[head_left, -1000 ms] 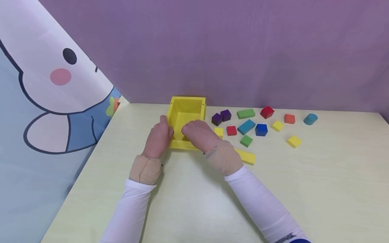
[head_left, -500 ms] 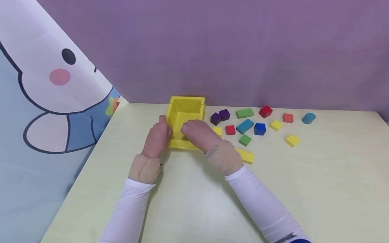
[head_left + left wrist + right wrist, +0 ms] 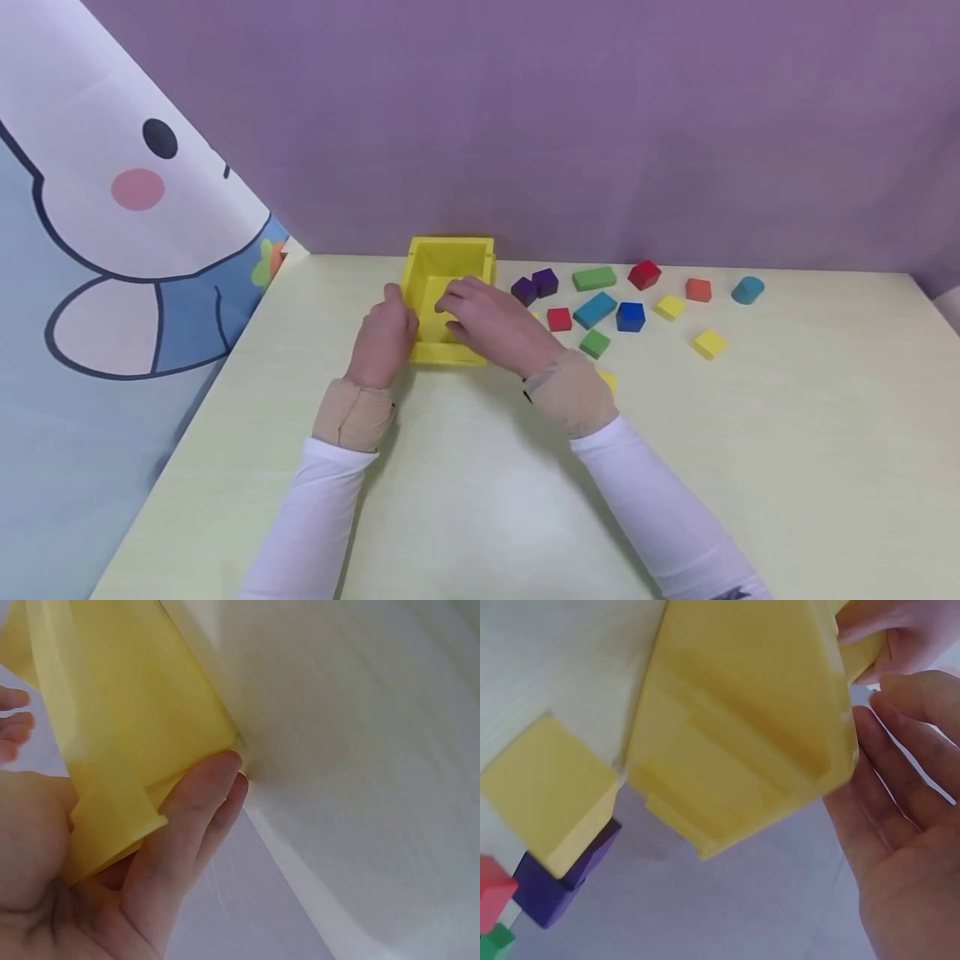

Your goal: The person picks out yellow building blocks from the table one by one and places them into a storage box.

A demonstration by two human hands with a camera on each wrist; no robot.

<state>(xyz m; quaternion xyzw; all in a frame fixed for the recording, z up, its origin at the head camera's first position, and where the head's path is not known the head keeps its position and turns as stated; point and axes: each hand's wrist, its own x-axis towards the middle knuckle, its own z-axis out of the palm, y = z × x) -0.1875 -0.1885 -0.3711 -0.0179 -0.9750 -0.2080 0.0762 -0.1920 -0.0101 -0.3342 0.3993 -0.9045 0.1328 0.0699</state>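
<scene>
A yellow open-topped box (image 3: 452,248) stands near the back of the table. My left hand (image 3: 383,340) grips its left side, and the left wrist view shows thumb and fingers around the box wall (image 3: 150,697). My right hand (image 3: 498,323) is over the box's right front part, its fingers loosely bent with nothing between them. In the right wrist view its fingers (image 3: 900,802) lie close beside the rim of the box. Part of the box floor is hidden under the right hand.
Right of the box lie several blocks: two purple cubes (image 3: 545,282), a blue cube (image 3: 631,317), a teal block (image 3: 596,310), green, red and yellow ones, and a blue cylinder (image 3: 747,290). A yellow block (image 3: 607,381) is partly behind the right wrist. A purple backdrop (image 3: 570,133) rises behind.
My right hand's fingers, curled before, have loosened, and the hand has lifted slightly. The left hand keeps its grip on the box. The whole head view has shifted slightly.
</scene>
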